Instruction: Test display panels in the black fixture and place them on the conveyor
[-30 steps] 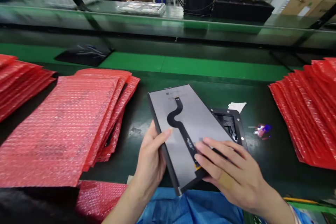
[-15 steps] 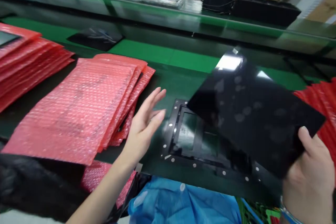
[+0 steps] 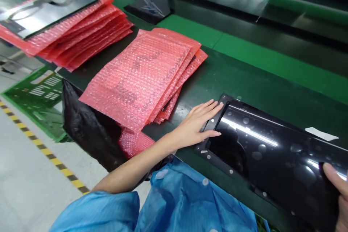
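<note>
A glossy black flat panel [image 3: 268,152] lies over a black frame-like fixture [image 3: 220,163] with small round silver dots along its border. Bubble-like marks and light reflections show on the panel's face. My left hand [image 3: 198,123] rests with fingers stretched on the fixture's left border, at the panel's left end. At the right picture edge, my right hand [image 3: 338,185] grips the panel, its thumb on the top face; the other fingers are mostly out of sight. A white strip [image 3: 322,134] sits at the panel's far edge.
Pink bubble-wrap bags [image 3: 144,76] are stacked left of the fixture. Beyond them, a taller red stack [image 3: 89,36] carries a silver-backed display panel [image 3: 51,7]. A black bag [image 3: 89,127] hangs at the bench's near edge, beside a green crate [image 3: 38,98].
The panel has come down from a raised tilt to lie over the fixture. My left hand has moved from the air onto the fixture's left border. The view has swung left and downward.
</note>
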The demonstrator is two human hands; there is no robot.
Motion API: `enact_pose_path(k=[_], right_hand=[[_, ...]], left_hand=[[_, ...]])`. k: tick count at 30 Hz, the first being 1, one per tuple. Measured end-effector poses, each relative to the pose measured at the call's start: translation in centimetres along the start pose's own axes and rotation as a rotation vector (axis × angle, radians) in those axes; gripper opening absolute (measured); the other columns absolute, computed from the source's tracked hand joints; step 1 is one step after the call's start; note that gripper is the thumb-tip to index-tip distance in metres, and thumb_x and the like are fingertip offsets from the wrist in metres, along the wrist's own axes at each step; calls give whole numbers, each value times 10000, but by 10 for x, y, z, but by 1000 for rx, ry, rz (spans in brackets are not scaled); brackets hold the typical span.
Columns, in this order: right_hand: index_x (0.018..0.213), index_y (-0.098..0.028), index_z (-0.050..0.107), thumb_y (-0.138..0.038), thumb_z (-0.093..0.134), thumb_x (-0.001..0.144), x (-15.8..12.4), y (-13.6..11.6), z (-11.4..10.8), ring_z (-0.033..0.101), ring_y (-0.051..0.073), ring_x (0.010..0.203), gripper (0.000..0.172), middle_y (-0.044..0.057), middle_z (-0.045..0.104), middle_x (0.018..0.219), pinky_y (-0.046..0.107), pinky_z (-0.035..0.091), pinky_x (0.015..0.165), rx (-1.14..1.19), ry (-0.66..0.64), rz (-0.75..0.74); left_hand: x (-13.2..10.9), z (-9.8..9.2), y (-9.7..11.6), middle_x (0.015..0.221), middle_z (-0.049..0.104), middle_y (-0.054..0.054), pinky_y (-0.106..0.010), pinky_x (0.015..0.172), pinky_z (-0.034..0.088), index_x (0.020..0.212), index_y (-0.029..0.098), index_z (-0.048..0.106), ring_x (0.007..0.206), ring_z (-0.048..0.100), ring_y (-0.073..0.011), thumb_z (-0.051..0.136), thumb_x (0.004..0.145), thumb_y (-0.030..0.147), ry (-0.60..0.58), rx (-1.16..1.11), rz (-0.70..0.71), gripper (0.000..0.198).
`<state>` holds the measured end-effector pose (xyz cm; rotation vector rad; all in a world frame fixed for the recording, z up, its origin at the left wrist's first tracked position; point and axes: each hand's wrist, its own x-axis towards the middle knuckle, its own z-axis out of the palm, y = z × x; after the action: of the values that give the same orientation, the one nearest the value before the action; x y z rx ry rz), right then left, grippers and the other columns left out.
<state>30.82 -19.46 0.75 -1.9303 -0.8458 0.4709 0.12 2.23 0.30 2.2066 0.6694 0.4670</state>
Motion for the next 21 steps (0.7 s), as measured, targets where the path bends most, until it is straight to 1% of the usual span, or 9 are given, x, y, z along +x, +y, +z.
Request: enact_pose_path(k=[2,3,6,9,11,12,16,18,21], right_hand=[[1154,-527,691,-492,703,839,6,13,-6,405,376,1371,317,-110,622,1318,620,517,996,-62,107,99],[1090,-511,719,-512,724,811,8,14,-7,380,396,1383,279,-112,617,1324,646,478,1033,-59,155,160],[1057,-488,728,-521,708,820,4,-1,-1,329,396,1412,240,-70,674,1236,679,408,1086,-17,104,209],[1072,-479,726,-498,635,889,-5,-25,9,243,331,1461,205,-20,733,1057,665,317,1161,-20,8,157],[1051,-474,733,-515,614,902,-5,-31,11,245,323,1464,195,-4,740,1008,660,258,1195,-30,-15,97],[1036,-473,736,-532,625,891,-1,-29,10,272,333,1453,191,-2,739,1017,656,261,1194,-28,-16,69],[926,-474,745,-606,726,772,22,-3,2,423,390,1362,204,7,737,1034,657,412,1085,-15,57,22],[913,-472,749,-611,760,723,30,9,-3,440,407,1345,236,5,734,1055,655,427,1069,-15,77,41],[919,-460,756,-595,796,675,31,15,-8,422,420,1355,281,-9,716,1135,630,402,1110,9,80,75]], left_hand=[[0,1,-1,1634,287,-152,-494,1226,191,1583,233,264,1536,211,-270,557,931,595,-9,18,3,801],[0,1,-1,1638,275,-150,-498,1225,191,1582,241,265,1537,206,-271,559,931,593,-16,27,4,797],[-2,1,-1,1645,247,-162,-501,1225,186,1579,232,279,1543,181,-277,560,937,577,-42,58,17,781],[-2,1,-2,1650,232,-160,-500,1226,184,1576,235,292,1544,175,-284,565,942,556,-52,78,27,761],[-2,2,-2,1654,231,-142,-507,1224,193,1574,272,298,1541,186,-291,572,940,552,-51,82,23,745],[-2,2,-2,1654,234,-135,-511,1222,197,1571,286,303,1539,192,-294,577,937,553,-49,83,21,740],[-2,3,-3,1652,241,-131,-521,1220,205,1555,298,344,1536,201,-303,601,929,534,-38,100,27,716],[-2,4,-3,1652,233,-139,-522,1220,205,1531,293,398,1537,199,-303,596,939,511,-43,115,34,661],[-2,3,-2,1656,212,-145,-528,1218,204,1464,289,509,1540,186,-307,584,958,461,-55,134,52,539]])
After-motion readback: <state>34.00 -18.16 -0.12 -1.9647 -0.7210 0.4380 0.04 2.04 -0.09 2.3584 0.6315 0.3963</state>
